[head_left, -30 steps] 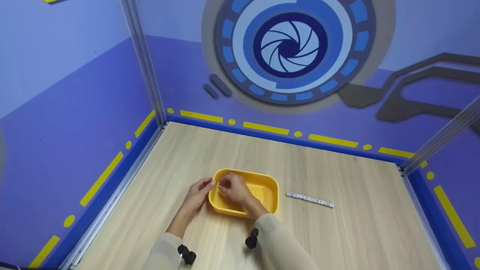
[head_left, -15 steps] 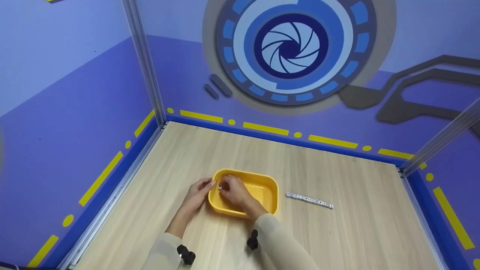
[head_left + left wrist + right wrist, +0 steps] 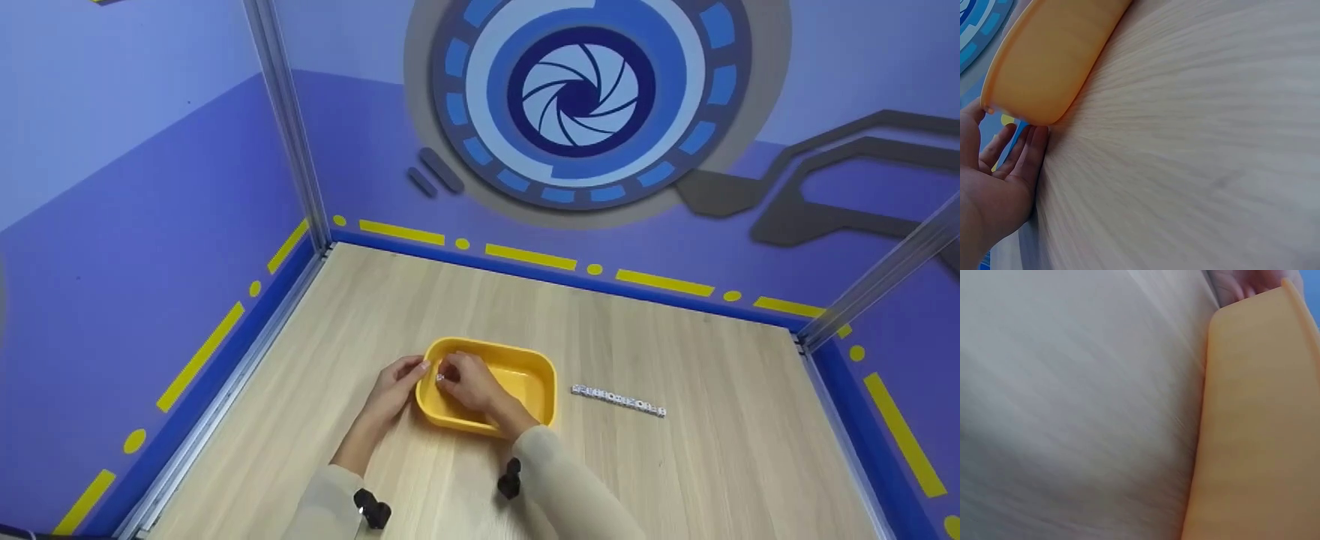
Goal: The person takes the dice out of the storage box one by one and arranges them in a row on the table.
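Observation:
A yellow plastic bin (image 3: 525,382) stands on the table in the head view. My left hand (image 3: 394,390) holds its left end, thumb at the rim and the other fingers against the outside; in the left wrist view these fingers (image 3: 1030,152) reach the bin's lower edge. My right hand (image 3: 469,381) is inside the bin near that same end, thumb and fingertips pinching a small white die (image 3: 440,378). In the right wrist view the bin's side wall (image 3: 1258,410) hides this hand. To the right of the bin, several white dice (image 3: 619,400) lie in one straight row.
The wood-grain table (image 3: 720,360) is bounded by a purple back wall (image 3: 360,150) and side walls with metal corner posts (image 3: 289,127). A black wrist camera (image 3: 373,510) sits on the left sleeve, another black camera (image 3: 510,480) on the right.
The right hand stays at the left end of the bin, fingers shifting slightly, and the die now shows more at its fingertips. The left hand, bin and row have not visibly moved.

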Tool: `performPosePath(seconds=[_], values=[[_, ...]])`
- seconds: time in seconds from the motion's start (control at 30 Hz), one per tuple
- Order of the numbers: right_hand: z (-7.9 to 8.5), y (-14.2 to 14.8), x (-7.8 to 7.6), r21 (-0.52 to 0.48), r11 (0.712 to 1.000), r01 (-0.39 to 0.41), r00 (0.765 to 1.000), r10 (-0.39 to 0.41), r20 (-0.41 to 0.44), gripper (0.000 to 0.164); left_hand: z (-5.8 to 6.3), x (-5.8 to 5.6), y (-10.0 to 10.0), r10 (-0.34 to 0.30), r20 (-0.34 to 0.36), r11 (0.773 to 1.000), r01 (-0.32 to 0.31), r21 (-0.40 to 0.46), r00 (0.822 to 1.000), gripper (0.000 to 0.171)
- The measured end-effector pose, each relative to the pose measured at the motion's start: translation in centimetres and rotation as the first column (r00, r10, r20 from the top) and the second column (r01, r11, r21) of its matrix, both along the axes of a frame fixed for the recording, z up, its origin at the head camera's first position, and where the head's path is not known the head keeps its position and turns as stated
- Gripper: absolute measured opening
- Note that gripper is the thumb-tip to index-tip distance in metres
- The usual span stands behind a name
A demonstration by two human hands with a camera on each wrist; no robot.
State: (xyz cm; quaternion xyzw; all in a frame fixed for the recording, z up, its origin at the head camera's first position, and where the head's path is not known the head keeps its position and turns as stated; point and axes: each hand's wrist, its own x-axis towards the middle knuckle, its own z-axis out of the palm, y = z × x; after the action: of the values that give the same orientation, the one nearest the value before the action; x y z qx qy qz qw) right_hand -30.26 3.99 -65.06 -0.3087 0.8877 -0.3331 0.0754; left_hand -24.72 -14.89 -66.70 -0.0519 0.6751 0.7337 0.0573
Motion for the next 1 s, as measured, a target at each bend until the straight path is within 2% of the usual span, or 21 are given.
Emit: performPosePath(seconds=[0.23,0.4,0.57,0.77,0.9,1.0], values=[[2.3,3.3,0.5,0.004,1.0,-0.029,0.997,0.029,0.072,0.007,0.0,-0.2,0.1,0.003,-0.013,1.0,-0.003,-0.024,1.0,0.05],[4.4,7.1,1.4,-0.054,0.998,-0.017,0.999,0.019,0.037,0.008,0.0,-0.1,0.0,0.011,0.002,0.999,-0.011,-0.044,1.0,0.051],[5.6,11.4,2.3,-0.144,0.99,0.011,1.0,-0.009,0.012,0.01,0.2,-0.1,-0.2,0.022,0.006,0.998,-0.022,-0.062,1.0,0.049],[5.8,17.8,3.2,-0.214,0.968,0.132,0.991,-0.125,0.049,0.01,0.0,0.3,-0.3,0.017,0.013,0.997,-0.016,-0.072,1.0,0.052],[6.0,21.8,4.4,-0.247,0.938,0.243,0.97,-0.235,0.063,0.011,0.3,0.4,-0.1,0.016,0.017,0.996,-0.015,-0.09,1.0,0.055],[5.6,24.8,5.2,-0.264,0.917,0.299,0.953,-0.302,0.033,0.013,0.3,0.4,-0.1,0.018,0.008,0.995,-0.017,-0.101,1.0,0.055]])
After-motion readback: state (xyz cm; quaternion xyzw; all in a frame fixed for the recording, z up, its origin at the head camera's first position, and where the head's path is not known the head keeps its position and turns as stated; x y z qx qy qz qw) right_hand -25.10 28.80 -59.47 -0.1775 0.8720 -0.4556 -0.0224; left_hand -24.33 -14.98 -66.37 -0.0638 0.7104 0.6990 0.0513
